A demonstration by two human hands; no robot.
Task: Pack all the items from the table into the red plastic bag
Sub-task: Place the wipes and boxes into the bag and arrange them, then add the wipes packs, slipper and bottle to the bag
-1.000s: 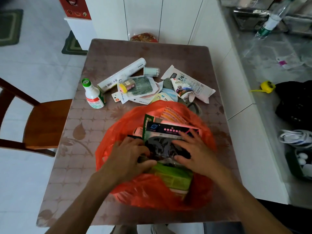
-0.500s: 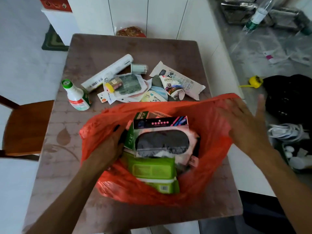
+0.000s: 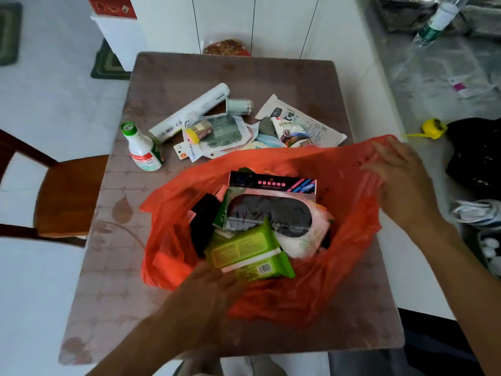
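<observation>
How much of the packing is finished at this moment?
Partly done. The green wipes pack and eye mask package lie in the red bag. Both hands, left and right, spread its mouth. The white bottle, long tube and packets wait on the table.

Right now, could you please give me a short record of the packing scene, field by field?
bag: red plastic bag, mouth open on the table
inside: green wipes pack, eye mask packet
still out: white bottle, white roll, snack packets
left hand: at near rim
right hand: at right rim
</observation>
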